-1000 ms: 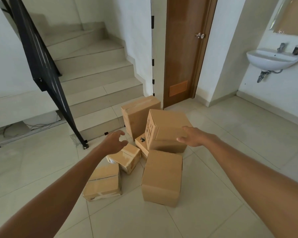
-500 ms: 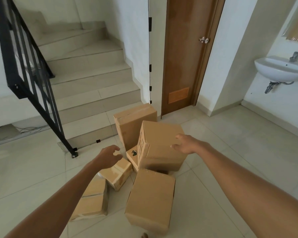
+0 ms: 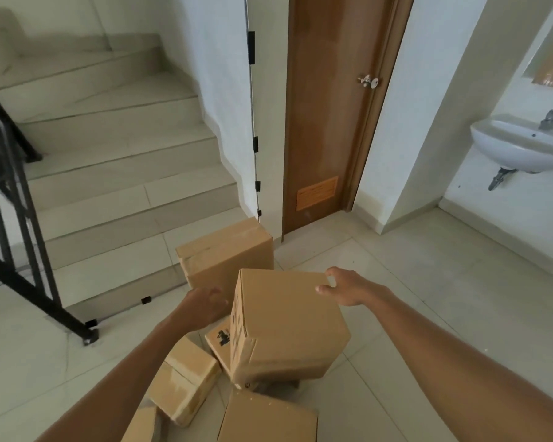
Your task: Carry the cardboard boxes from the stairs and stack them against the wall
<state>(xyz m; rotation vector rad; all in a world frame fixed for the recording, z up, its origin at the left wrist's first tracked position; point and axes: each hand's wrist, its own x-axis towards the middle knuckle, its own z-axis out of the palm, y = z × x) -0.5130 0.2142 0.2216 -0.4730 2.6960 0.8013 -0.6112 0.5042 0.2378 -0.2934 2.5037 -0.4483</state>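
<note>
Several cardboard boxes lie in a heap on the tiled floor at the foot of the stairs (image 3: pixel 115 199). The top box (image 3: pixel 288 323) sits tilted on a smaller box with a black print (image 3: pixel 219 341). My right hand (image 3: pixel 344 288) grips the top box's far right corner, thumb on its top face. Motion-blurred, my left hand (image 3: pixel 201 303) reaches beside that box's left face with fingers stretched out; whether it touches is unclear. A taller box (image 3: pixel 227 256) stands behind against the bottom step. A small taped box (image 3: pixel 186 381) lies lower left and another box (image 3: pixel 268 419) at the bottom edge.
A black stair railing (image 3: pixel 23 250) comes down at the left, its foot on the floor. A brown door (image 3: pixel 329 122) stands shut behind the heap. A white wall sink (image 3: pixel 521 148) hangs at the right. Open tiled floor (image 3: pixel 444 298) stretches to the right.
I have stepped closer and the boxes now fill the lower view. My left hand moved right, from the small taped box toward the top box. My right hand stayed on its far corner.
</note>
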